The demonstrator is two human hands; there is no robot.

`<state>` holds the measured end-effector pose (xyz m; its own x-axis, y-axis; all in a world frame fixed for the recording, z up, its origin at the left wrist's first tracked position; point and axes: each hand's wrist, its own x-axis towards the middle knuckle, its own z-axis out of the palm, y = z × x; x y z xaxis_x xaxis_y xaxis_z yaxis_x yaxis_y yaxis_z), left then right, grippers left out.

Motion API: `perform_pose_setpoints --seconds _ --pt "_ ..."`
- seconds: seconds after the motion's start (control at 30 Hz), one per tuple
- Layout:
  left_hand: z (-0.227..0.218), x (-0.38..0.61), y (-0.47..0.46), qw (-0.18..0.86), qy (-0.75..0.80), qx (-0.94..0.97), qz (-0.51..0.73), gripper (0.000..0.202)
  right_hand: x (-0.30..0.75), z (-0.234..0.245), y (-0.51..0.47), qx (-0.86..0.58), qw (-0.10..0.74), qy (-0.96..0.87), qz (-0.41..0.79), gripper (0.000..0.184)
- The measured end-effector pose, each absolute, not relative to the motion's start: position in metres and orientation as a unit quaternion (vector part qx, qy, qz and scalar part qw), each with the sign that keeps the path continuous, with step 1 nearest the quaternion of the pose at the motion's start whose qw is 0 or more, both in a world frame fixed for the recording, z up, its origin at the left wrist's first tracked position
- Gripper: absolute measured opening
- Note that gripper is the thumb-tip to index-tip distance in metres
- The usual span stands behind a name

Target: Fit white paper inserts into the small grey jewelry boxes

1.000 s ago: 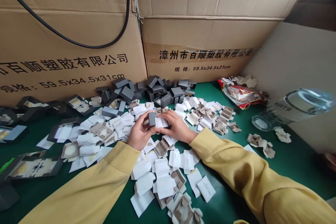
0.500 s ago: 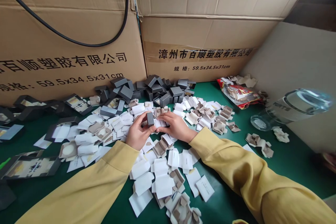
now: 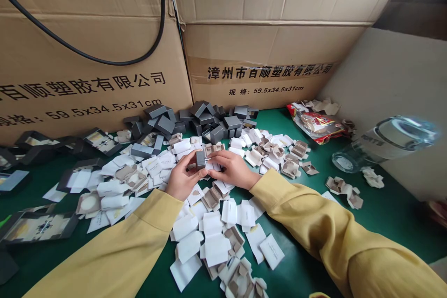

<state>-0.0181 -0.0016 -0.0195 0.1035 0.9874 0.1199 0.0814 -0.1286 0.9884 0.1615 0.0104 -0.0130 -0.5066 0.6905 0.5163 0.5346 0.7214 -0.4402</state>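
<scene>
A small dark grey box (image 3: 200, 159) stands upright in my left hand (image 3: 182, 178), held between the thumb and the curled fingers. Beside it, the fingers and thumb of my right hand (image 3: 234, 169) close around a white folded card insert (image 3: 213, 166), right next to the box. Whether the insert enters the box is hidden. Under and around both hands lie loose white card inserts (image 3: 215, 247), some turned to their grey-brown inner side. Behind the hands is a heap of dark grey boxes (image 3: 164, 125).
Two large cartons (image 3: 265, 46) form a wall behind the green table (image 3: 300, 223). A black cable (image 3: 122, 63) hangs at upper left. Larger dark trays (image 3: 45, 226) lie left. On the right are a red snack packet (image 3: 316, 125), a clear bottle (image 3: 380, 146) and crumpled paper (image 3: 373, 177).
The whole view has shifted slightly. Both hands keep nearly the same pose around the dark grey box and the white card insert.
</scene>
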Motion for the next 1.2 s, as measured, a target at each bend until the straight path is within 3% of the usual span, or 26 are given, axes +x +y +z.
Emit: perform_pose_setpoints --seconds 0.23,0.37,0.47,0.57,0.67,0.97,1.2 --pt "-0.02 -0.019 -0.004 0.444 0.458 0.597 0.486 0.062 0.153 -0.004 0.002 -0.407 0.274 -0.87 0.054 0.019" --pt "-0.021 -0.019 -0.005 0.444 0.443 0.611 0.483 0.059 0.151 -0.006 0.0 -0.433 0.275 -0.857 0.055 0.018" --pt "-0.021 -0.02 -0.003 0.459 0.434 0.599 0.492 0.061 0.152 -0.011 0.002 -0.407 0.33 -0.846 0.1 0.02" --pt "-0.023 -0.023 0.0 0.5 0.41 0.571 0.506 0.063 0.153 -0.012 0.005 -0.394 0.427 -0.788 0.204 0.022" --pt "-0.026 -0.025 0.002 0.538 0.379 0.547 0.518 0.063 0.153 -0.006 0.006 -0.438 0.461 -0.703 0.318 0.025" --pt "-0.02 -0.018 -0.002 0.64 0.322 0.441 0.54 0.054 0.16 -0.004 0.022 -0.417 0.315 -0.626 0.579 0.031" --pt "-0.019 -0.017 -0.001 0.621 0.33 0.435 0.563 0.047 0.164 0.002 0.021 -0.37 0.267 -0.659 0.599 0.039"
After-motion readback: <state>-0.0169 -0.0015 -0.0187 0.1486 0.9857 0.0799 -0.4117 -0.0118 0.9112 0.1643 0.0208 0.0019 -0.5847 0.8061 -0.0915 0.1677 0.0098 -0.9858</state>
